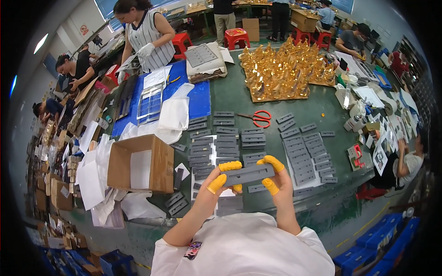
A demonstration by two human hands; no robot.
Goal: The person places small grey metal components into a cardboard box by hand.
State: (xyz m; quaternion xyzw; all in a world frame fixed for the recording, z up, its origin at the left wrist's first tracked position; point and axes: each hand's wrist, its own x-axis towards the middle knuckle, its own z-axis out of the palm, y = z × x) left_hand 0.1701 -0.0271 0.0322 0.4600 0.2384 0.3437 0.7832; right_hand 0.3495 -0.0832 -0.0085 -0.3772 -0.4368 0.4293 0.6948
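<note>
Between both hands I hold a grey slotted block (pixel 247 175), long and flat, tilted a little with its right end higher. My left hand (pixel 215 181) grips its left end, with yellow finger cots on the thumb and fingertips. At the other end my right hand (pixel 279 178) pinches it, also wearing yellow finger cots. Beneath and beyond lie rows of similar grey blocks (pixel 226 142) on the green table (pixel 331 198). More such blocks (pixel 301 158) lie on white sheets to the right. The fingers behind the held block are partly hidden.
An open cardboard box (pixel 161 161) stands left of the rows. Red-handled scissors (pixel 260 118) lie beyond them. Many gold figures (pixel 281 69) crowd a board at the far side. A person in a striped top (pixel 149 46) works at the far left, beside a blue mat (pixel 195 96).
</note>
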